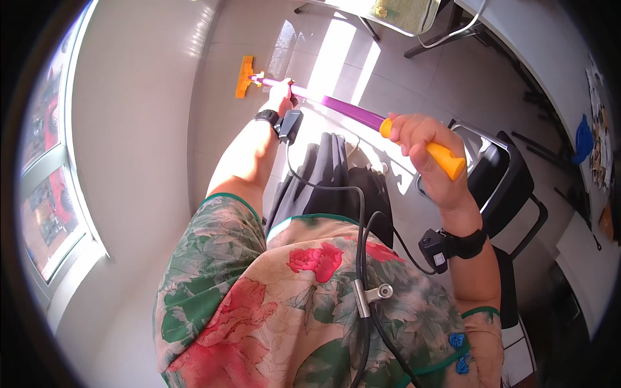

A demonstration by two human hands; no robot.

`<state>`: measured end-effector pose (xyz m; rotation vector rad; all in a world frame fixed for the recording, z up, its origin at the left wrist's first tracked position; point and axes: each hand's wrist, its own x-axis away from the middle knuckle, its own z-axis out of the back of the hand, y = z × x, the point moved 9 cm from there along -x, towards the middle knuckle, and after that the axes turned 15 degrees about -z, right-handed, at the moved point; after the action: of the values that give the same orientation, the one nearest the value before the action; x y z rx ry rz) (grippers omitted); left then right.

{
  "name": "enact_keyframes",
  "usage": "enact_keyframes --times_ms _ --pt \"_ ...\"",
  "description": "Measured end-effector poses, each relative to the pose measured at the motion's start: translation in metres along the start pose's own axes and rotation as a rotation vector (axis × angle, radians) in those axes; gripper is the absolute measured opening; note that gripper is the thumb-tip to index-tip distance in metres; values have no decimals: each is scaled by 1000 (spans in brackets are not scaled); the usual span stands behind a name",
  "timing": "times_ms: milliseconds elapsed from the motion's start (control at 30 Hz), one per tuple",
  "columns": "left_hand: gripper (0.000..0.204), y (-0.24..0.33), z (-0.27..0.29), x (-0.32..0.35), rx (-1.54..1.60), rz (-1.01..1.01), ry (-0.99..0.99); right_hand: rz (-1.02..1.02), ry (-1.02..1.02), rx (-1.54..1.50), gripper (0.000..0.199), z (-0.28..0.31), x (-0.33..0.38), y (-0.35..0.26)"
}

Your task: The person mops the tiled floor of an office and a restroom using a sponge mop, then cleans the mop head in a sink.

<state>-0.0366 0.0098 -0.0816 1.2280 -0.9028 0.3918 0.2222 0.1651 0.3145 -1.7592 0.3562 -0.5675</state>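
A: Starting at the left rim: window [55, 213], curved by the lens, frame pale, red shapes outside behind the glass. Next item?

B: Wall [136, 129], plain grey-white, meeting the floor [401, 71] of pale tiles. A bright sun patch lies across the tiles at top centre.

A: Mop head [244, 76]?

B: Orange, flat, resting on the floor near the foot of the wall, long side running away from the camera. The pole [346, 108] joins it, purple, slanting from the head up to the right.

A: Left hand [282, 96]?

B: Closed round the pole low down, near the head end. Black wrist strap with a small black device [289, 126] and a cable running back to the body.

A: Between the hands?

B: Dark trousers [323, 174] below the pole, seen from above. Nearer the camera, a floral top [259, 291] in green, red and cream, with black cables and a metal clip [372, 294] on the chest.

A: Right hand [427, 152]?

B: Fingers wrapped round the orange grip [443, 157] at the upper end of the pole, raised close to the camera. The two hands sit well apart along the pole. Black strap and device on this wrist too.

A: Right of that?

B: Black chair [511, 181], metal frame, standing just behind the right forearm. Further right, a white table [517, 39] curving along the rim, with a blue object [583, 139] on it, kind unclear. At top centre a second seat [394, 14], only partly in view.
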Motion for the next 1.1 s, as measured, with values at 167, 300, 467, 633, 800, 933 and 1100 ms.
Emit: enact_keyframes --times_ms 167,300,467,633,800,933,1100 --pt "20 -20 -25 28 -201 84 -227 28 -32 132 17 -5 11 -16" --pt "25 -16 -48 114 -420 20 -425 4 103 55 15 36 63 -27" --pt "26 -113 -177 211 -441 234 -708 -83 250 173 20 116 160 -89" --pt "24 -184 -293 352 -432 327 -970 -152 424 347 31 180 276 -149" --pt "22 -262 -379 443 -398 399 -1122 -205 512 382 33 233 359 -179" --pt "24 -285 -408 478 -273 420 -1035 -181 541 343 33 252 393 -187" --pt "19 -268 -400 491 -115 326 -857 -34 536 178 35 260 424 -193"
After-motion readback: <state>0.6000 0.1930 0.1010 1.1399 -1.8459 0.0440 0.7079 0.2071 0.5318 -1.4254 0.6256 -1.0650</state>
